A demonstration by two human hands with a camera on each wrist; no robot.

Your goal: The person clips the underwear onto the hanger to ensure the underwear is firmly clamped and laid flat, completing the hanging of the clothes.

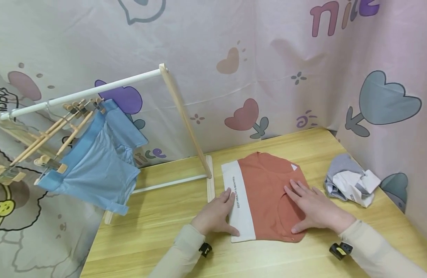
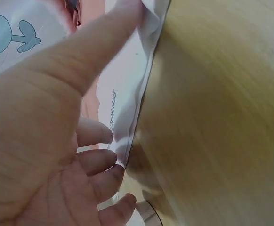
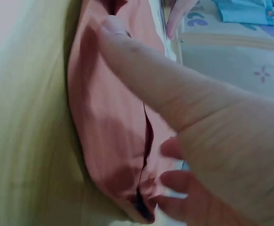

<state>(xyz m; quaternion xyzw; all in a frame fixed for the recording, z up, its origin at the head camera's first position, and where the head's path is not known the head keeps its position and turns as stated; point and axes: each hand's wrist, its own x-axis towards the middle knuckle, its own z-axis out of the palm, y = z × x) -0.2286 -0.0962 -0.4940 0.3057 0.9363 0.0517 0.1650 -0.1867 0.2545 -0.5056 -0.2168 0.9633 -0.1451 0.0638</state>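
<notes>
A pair of rust-orange underpants (image 1: 265, 181) with a wide white waistband (image 1: 238, 200) lies flat on the wooden table, the band toward the left. My left hand (image 1: 216, 214) rests on the waistband with fingers spread; in the left wrist view the thumb (image 2: 108, 35) lies along the white band (image 2: 123, 99). On the other side, my right hand (image 1: 314, 206) touches the crotch end, thumb and fingers apart. The right wrist view has the right thumb (image 3: 141, 66) lying over the orange cloth (image 3: 99, 108).
At the left stands a wooden drying rack (image 1: 185, 112) with a white bar, where light-blue underpants (image 1: 95, 166) hang from clip hangers (image 1: 53, 135). A crumpled grey and white garment (image 1: 350, 179) lies at the right of the table (image 1: 158, 247). Printed curtains (image 1: 206, 46) enclose the back.
</notes>
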